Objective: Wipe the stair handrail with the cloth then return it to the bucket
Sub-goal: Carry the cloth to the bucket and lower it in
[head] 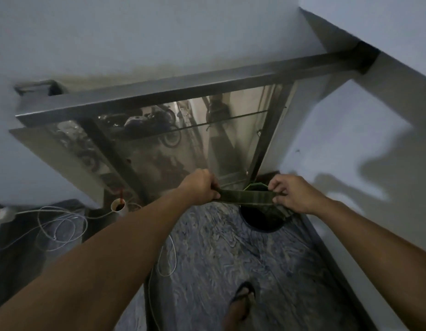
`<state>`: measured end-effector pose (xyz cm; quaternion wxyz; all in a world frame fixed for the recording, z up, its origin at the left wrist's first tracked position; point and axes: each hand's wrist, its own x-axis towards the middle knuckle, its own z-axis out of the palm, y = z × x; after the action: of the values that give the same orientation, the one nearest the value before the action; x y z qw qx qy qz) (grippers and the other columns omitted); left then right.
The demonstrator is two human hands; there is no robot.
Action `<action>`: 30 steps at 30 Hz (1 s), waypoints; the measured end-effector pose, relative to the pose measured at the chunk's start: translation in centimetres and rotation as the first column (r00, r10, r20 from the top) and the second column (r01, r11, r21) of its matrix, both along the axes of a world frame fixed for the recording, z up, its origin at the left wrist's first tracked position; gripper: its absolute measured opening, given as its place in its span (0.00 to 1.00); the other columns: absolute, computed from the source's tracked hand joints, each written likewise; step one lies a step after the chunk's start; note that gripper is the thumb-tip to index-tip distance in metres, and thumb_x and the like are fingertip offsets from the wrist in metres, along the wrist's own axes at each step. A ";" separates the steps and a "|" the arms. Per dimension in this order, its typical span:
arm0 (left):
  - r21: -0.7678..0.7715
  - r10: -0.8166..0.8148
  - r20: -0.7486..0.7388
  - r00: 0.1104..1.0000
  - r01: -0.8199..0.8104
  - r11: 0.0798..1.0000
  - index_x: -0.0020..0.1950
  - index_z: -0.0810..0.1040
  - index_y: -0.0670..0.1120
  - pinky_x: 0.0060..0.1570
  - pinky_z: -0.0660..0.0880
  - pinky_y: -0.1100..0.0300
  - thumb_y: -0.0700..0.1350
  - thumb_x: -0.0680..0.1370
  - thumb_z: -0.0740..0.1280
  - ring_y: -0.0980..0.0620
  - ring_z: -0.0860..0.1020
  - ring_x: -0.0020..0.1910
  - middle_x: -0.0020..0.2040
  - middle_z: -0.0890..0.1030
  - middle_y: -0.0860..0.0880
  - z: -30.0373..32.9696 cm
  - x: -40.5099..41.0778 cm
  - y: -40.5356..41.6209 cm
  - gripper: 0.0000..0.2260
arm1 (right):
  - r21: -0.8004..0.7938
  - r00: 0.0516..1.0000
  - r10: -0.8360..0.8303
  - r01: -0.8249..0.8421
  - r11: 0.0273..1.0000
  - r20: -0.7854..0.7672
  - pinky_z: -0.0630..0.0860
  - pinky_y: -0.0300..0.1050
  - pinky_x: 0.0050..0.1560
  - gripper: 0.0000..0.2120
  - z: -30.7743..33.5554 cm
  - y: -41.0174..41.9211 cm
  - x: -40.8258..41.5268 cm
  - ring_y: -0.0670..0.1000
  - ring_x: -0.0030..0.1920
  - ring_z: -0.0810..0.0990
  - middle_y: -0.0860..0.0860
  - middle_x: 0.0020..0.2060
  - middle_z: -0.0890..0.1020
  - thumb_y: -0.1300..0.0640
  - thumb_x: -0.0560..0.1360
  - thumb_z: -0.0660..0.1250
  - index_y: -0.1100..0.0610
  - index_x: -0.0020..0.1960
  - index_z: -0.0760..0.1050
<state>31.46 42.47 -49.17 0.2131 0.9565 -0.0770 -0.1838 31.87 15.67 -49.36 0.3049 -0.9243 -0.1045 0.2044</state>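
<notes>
A dark green cloth point(246, 196) is stretched taut between my two hands. My left hand point(200, 185) grips its left end and my right hand point(293, 193) pinches its right end. Right below the cloth stands a dark round bucket point(262, 223) on the marbled floor, partly hidden by the cloth and my right hand. The metal stair handrail point(173, 91) runs across the view above and beyond my hands, with a glass panel point(183, 144) under it.
A white cup point(118, 207) with dark liquid sits on the floor to the left of my left forearm. White cables point(61, 225) coil on the floor at left. My sandalled foot point(240, 304) is at the bottom. White walls close both sides.
</notes>
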 end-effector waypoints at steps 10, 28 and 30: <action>0.057 -0.056 -0.097 0.994 0.062 0.996 0.49 0.84 0.53 0.42 0.70 0.61 0.48 0.71 0.72 0.51 0.78 0.46 0.42 0.80 0.51 -12.2 10.5 -7.5 0.07 | -0.079 0.995 -0.074 0.068 0.995 -0.070 0.77 0.44 0.44 0.10 -11.4 -7.1 8.6 0.47 0.41 0.80 0.45 0.37 0.82 0.61 0.67 0.74 0.47 0.40 0.77; 0.116 -0.317 -0.157 0.935 0.337 0.935 0.56 0.82 0.52 0.59 0.72 0.56 0.49 0.74 0.68 0.47 0.77 0.59 0.57 0.81 0.49 -42.8 22.6 -15.4 0.12 | -0.110 0.945 -0.308 0.296 0.949 -0.113 0.76 0.52 0.47 0.08 -43.1 -13.8 14.8 0.58 0.45 0.79 0.55 0.44 0.82 0.64 0.70 0.68 0.53 0.46 0.76; 0.109 -0.332 -0.153 0.931 0.350 0.931 0.56 0.82 0.52 0.61 0.72 0.55 0.48 0.73 0.68 0.46 0.77 0.59 0.58 0.81 0.48 -45.6 23.5 -16.3 0.12 | -0.134 0.937 -0.338 0.325 0.936 -0.088 0.76 0.54 0.51 0.08 -46.1 -14.6 15.1 0.59 0.48 0.79 0.57 0.47 0.83 0.64 0.70 0.68 0.55 0.48 0.78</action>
<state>54.99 26.14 -94.81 0.1178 0.9264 -0.2154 -0.2854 46.98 1.11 -95.45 0.2853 -0.9324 0.0822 0.2060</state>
